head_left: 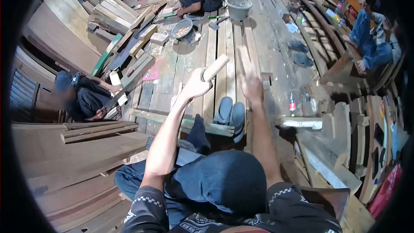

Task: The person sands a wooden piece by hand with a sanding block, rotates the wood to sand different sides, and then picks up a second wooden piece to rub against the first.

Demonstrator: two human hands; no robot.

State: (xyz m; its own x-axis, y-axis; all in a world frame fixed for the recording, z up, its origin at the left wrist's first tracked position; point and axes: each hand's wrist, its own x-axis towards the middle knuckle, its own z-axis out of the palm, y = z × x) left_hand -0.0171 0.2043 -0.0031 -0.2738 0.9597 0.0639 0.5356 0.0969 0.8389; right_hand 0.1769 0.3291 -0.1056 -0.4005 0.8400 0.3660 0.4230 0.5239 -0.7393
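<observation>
Left grip (196, 85) clasping block (215, 67), right grip (251, 87) splayed

A workshop floor (215, 56) of long, worn wooden planks runs to the far end. Stacked boards (110, 11) and offcuts pile up at far left, broad plywood sheets (64, 164) lie near left, and timber frames (312, 26) line the right side. A grey bucket (238, 7) stands far off, centre.

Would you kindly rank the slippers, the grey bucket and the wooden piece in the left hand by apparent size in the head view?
1. pair of slippers
2. grey bucket, farther away, so true size unsure
3. wooden piece in the left hand
</observation>
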